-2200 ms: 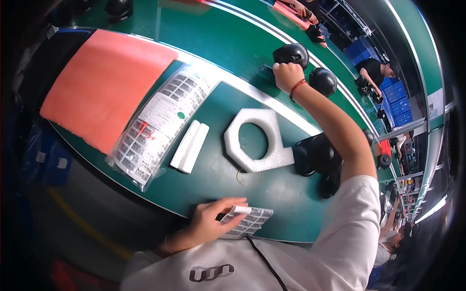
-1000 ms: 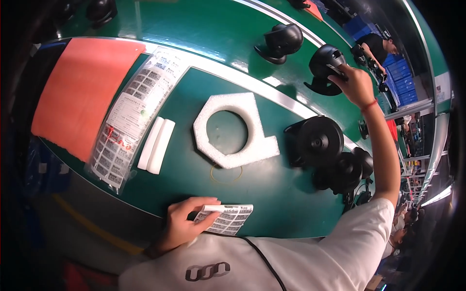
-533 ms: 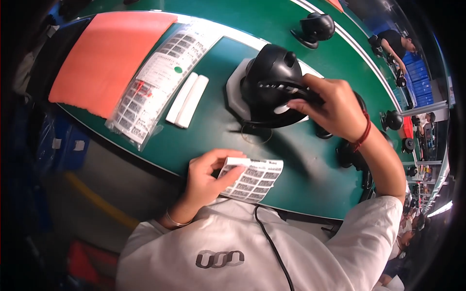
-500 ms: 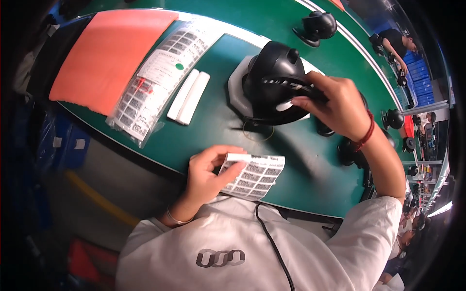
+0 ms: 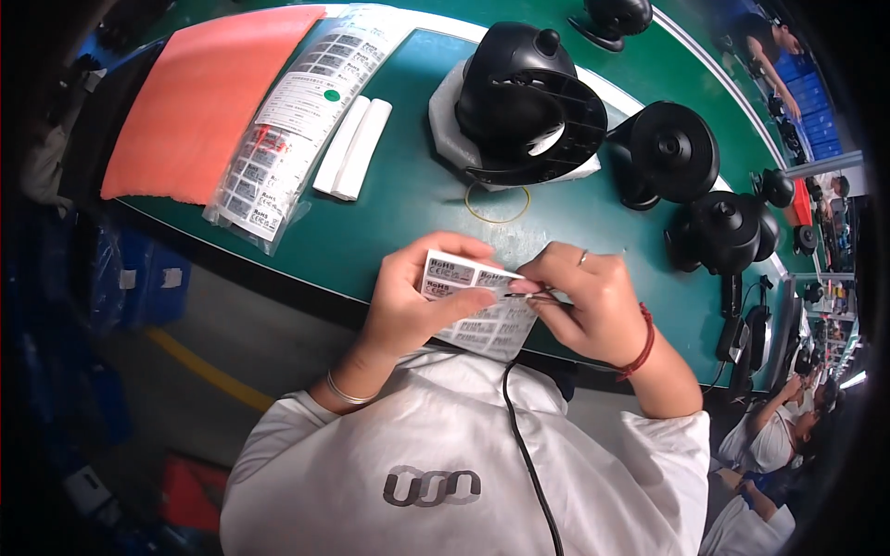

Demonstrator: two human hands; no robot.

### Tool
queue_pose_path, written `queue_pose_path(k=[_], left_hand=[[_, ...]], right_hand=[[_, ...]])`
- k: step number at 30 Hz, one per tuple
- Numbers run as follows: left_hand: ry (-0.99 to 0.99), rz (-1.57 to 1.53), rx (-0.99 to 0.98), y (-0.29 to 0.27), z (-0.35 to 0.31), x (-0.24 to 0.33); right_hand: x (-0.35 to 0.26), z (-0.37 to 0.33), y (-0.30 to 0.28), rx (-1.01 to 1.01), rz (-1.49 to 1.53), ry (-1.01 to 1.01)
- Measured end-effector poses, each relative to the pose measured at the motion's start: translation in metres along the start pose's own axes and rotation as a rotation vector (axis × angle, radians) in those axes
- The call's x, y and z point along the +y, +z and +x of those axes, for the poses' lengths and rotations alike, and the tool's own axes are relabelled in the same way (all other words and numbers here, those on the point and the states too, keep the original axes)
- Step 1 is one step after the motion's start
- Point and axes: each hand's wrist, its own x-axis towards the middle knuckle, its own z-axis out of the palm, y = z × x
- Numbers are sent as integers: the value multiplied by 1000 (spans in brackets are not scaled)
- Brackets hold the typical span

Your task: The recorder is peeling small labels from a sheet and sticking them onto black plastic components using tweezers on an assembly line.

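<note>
Green table (image 5: 394, 204), device (image 5: 505, 93) released, right hand (image 5: 593, 301) now at label sheet (image 5: 487, 334)

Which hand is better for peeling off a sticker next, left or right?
Probably the right hand: its fingertips are at the right side of the label sheet. The left hand looks busy gripping the sheet, with its thumb across the front.
</note>
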Motion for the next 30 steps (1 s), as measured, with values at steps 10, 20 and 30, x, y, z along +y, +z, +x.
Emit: queue_pose_path(k=[10,20,30], left_hand=[[98,321,92,3,-3,-9],[126,295,142,4,3,-13],[120,311,75,2,1,-15]], right_hand=[[16,-28,1,753,408,426],[-10,-32,-8,451,637,479],[-8,-12,-4,303,157,-5]])
